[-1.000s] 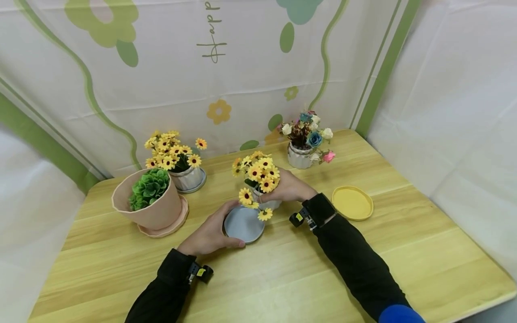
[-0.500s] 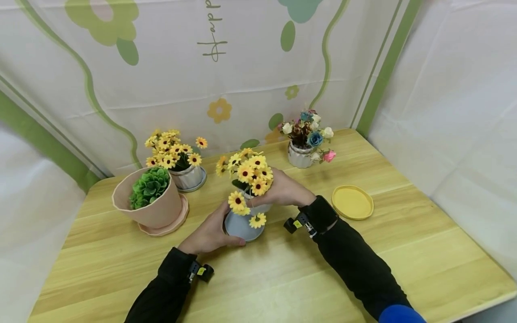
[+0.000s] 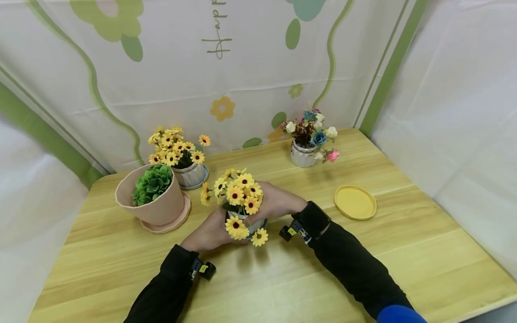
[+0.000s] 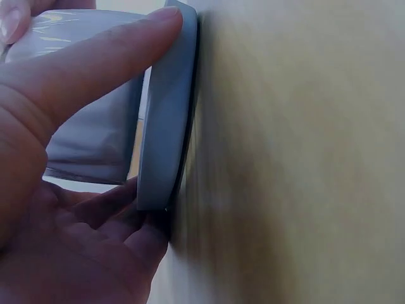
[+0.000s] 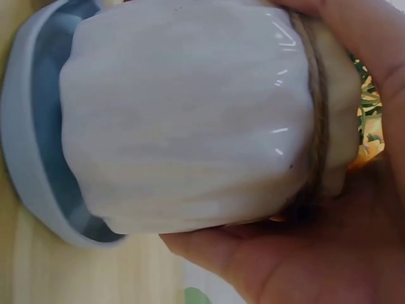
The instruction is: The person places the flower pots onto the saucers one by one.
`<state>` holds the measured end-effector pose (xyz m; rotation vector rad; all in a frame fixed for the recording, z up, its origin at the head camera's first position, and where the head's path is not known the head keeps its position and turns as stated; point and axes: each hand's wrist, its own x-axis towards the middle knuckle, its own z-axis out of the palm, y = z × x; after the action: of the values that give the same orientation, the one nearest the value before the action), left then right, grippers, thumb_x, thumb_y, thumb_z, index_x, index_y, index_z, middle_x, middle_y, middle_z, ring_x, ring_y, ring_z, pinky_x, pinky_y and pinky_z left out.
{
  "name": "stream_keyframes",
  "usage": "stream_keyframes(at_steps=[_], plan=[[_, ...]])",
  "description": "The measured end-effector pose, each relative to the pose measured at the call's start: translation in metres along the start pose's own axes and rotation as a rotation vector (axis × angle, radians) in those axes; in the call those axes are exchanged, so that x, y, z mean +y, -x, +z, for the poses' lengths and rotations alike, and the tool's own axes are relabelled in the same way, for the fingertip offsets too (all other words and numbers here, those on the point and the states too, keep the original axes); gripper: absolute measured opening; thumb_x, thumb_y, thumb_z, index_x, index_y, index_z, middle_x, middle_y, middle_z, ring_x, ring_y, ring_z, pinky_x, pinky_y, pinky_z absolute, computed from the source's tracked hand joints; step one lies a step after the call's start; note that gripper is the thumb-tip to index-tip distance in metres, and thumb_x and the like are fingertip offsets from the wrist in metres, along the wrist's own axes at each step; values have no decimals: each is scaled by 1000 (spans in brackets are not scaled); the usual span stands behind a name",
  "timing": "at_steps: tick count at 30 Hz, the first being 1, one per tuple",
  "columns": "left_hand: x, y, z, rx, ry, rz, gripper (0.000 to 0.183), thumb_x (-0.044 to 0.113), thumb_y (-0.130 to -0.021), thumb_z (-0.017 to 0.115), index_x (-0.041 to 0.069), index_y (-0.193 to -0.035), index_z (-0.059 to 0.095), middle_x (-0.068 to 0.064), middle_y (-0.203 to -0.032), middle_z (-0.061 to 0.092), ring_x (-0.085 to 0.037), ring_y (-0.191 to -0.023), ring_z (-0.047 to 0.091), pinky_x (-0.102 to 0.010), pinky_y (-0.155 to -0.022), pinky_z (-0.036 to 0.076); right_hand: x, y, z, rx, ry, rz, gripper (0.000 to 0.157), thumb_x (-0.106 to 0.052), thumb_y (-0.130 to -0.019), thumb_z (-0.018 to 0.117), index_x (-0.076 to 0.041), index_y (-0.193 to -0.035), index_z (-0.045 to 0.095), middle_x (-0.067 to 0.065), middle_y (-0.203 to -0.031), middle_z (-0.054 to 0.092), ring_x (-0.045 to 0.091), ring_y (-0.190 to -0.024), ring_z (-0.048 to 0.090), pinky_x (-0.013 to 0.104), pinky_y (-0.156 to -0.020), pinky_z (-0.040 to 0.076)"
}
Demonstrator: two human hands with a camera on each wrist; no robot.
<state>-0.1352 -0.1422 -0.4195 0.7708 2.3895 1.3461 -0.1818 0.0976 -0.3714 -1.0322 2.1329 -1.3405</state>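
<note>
A white ceramic flowerpot (image 5: 183, 120) with brown twine round its neck holds yellow daisy-like flowers (image 3: 238, 197). My right hand (image 3: 278, 201) grips this pot near its neck. Below its base is a blue-grey saucer (image 4: 166, 120) on the table; the right wrist view has the base overlapping the saucer's rim, while the left wrist view shows a narrow gap between them. My left hand (image 3: 209, 232) holds the saucer, thumb on the near rim and fingers round the far side. In the head view flowers and pot hide most of the saucer.
A pink pot (image 3: 157, 204) with a green plant stands on a pink saucer (image 3: 183, 211) at left. Behind it is another pot of yellow flowers (image 3: 169, 146). Mixed roses (image 3: 308, 134) in a white pot stand at back right, with a yellow saucer (image 3: 355, 202) nearer on the table (image 3: 404, 251).
My right hand has brought the flowerpot leftward and nearer, from beside the blue-grey saucer to over it. My left hand has stayed at the saucer. The view has shifted slightly.
</note>
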Motion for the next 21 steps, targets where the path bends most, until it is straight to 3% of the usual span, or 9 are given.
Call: stream_keyframes(at_steps=[7, 15, 21], plan=[[-2, 6, -2, 10, -76, -3, 85, 26, -92, 84, 13, -162, 38, -12, -158, 51, -31, -145, 51, -55, -121, 43, 3, -4, 8, -36, 28, -21, 86, -14, -78, 96, -18, -152, 52, -2, -146, 62, 14, -135, 60, 35, -119, 48], [-3, 5, -3, 20, -107, -24, 73, 32, -91, 85, 14, -154, 51, -9, -149, 61, -25, -133, 60, -47, -116, 49, 10, -7, 9, -72, 19, -15, 95, -12, -78, 95, -15, -158, 44, 1, -153, 56, 18, -142, 55, 38, -123, 44], [-1, 4, -1, 23, -120, 17, 67, 25, -94, 80, 9, -152, 50, -12, -147, 61, -26, -132, 59, -43, -113, 50, 11, -7, 11, -62, 49, -68, 96, -15, -78, 94, -16, -158, 42, 0, -154, 55, 15, -142, 54, 36, -124, 42]])
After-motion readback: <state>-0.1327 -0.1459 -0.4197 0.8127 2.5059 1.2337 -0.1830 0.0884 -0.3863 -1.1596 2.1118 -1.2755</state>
